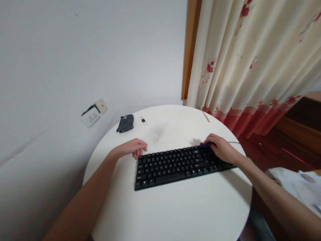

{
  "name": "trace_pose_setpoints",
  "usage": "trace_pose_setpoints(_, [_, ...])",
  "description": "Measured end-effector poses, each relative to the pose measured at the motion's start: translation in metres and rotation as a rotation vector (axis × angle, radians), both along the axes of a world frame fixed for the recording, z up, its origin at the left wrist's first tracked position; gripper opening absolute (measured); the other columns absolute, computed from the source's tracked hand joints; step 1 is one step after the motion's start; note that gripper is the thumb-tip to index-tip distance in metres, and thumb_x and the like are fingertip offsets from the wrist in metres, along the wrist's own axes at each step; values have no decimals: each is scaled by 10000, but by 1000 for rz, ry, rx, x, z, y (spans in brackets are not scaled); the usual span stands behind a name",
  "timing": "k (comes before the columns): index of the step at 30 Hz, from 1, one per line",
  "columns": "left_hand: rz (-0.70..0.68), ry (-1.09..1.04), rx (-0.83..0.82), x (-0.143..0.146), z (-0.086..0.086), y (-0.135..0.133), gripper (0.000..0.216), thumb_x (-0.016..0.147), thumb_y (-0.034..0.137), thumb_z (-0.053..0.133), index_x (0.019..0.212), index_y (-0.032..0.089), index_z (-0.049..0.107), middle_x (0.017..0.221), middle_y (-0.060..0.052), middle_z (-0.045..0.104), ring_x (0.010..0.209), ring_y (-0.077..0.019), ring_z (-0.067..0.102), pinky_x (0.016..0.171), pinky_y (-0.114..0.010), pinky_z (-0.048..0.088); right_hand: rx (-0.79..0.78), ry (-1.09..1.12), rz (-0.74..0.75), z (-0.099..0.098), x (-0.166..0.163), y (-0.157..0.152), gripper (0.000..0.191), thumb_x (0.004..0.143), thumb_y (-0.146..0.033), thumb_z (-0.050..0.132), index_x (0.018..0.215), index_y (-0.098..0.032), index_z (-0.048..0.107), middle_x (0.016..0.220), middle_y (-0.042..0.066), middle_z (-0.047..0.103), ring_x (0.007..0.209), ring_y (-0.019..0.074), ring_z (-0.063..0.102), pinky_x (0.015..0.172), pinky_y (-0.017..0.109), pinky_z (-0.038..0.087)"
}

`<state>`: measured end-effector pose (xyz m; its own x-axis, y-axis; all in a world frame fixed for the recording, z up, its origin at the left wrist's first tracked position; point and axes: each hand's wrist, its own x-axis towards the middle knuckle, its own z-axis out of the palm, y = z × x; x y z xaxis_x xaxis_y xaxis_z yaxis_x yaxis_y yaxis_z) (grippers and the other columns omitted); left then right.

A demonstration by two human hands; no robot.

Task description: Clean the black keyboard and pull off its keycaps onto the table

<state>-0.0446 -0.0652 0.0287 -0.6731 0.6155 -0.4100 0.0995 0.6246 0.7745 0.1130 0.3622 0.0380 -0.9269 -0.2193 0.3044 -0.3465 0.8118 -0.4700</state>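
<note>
A black keyboard [175, 164] lies across the middle of a round white table [175, 207]. My left hand [134, 148] rests on the table at the keyboard's upper left corner, fingers curled loosely, touching its edge. My right hand [220, 149] lies over the keyboard's right end, fingers closed round a small purple object [205, 144] that I cannot make out. A thin cable [234, 142] leads off behind the right hand.
A dark grey folded cloth [125, 123] and a small black clip-like tool [142, 119] lie at the table's far side. A thin grey stick [206, 116] lies near the curtain [250, 63]. A wall socket [92, 113] sits on the left wall.
</note>
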Motion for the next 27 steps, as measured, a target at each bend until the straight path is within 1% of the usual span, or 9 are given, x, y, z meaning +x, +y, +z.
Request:
trace_pose_setpoints(4, [6, -8, -3, 2, 2, 1, 494, 801, 636, 560, 810, 149, 640, 571, -23, 631, 467, -145, 600, 463, -232, 454, 23, -63, 64, -4, -2, -6, 353, 796, -16, 424, 949, -206, 679, 992, 60, 642, 934, 205, 604, 886, 342, 464])
trace_pose_setpoints(9, [16, -2, -24, 1, 1, 2, 489, 800, 637, 557, 799, 154, 633, 561, -31, 641, 452, -146, 597, 451, -228, 444, 31, -248, 192, 10, 40, -5, 365, 763, 20, 406, 889, -208, 661, 949, 50, 637, 880, 191, 600, 825, 322, 464])
trace_pose_setpoints(13, [13, 1, -13, 1, 0, 2, 489, 795, 642, 561, 795, 159, 636, 563, -31, 645, 449, -144, 596, 447, -224, 436, 8, -408, 268, 23, 79, -8, 308, 815, -8, 423, 855, -214, 647, 920, 40, 643, 849, 181, 599, 778, 292, 459])
trace_pose_setpoints(16, [18, -1, -10, 1, 0, 2, 498, 789, 651, 566, 789, 158, 634, 560, -27, 640, 445, -139, 593, 443, -219, 431, -16, -459, 269, 30, 86, -4, 301, 829, -22, 428, 860, -223, 651, 924, 31, 650, 854, 177, 607, 772, 283, 464])
trace_pose_setpoints(19, [23, 8, -20, 1, -1, 2, 512, 782, 663, 567, 784, 155, 631, 554, -27, 636, 435, -136, 584, 441, -221, 429, -48, -312, 179, 28, 66, 7, 296, 818, -45, 452, 917, -226, 665, 963, 35, 661, 899, 191, 613, 827, 306, 471])
trace_pose_setpoints(22, [29, 16, -23, 0, -2, 1, 519, 784, 667, 560, 793, 153, 632, 554, -28, 633, 434, -139, 582, 440, -225, 427, -73, -61, -31, 17, 28, 14, 271, 800, -72, 480, 927, -207, 678, 955, 51, 678, 928, 219, 613, 883, 353, 460])
trace_pose_setpoints(24, [25, 15, -15, 0, -3, 0, 515, 797, 660, 551, 803, 152, 633, 561, -29, 631, 443, -140, 586, 444, -224, 430, -83, 41, -154, 7, 4, 11, 245, 797, -82, 489, 903, -188, 682, 948, 65, 680, 928, 226, 611, 893, 368, 459])
trace_pose_setpoints(25, [23, 14, -11, -1, -3, 0, 512, 803, 656, 548, 805, 151, 633, 563, -28, 629, 446, -139, 586, 445, -223, 431, -83, 55, -168, 3, -6, 7, 242, 800, -82, 486, 899, -180, 684, 947, 71, 679, 926, 225, 611, 894, 368, 460])
trace_pose_setpoints(27, [20, 11, -8, -1, -3, -1, 507, 806, 650, 549, 809, 150, 632, 567, -26, 627, 450, -138, 588, 452, -225, 439, -65, 32, -124, -3, -17, -3, 250, 806, -73, 474, 894, -174, 684, 936, 73, 673, 913, 218, 609, 884, 359, 464])
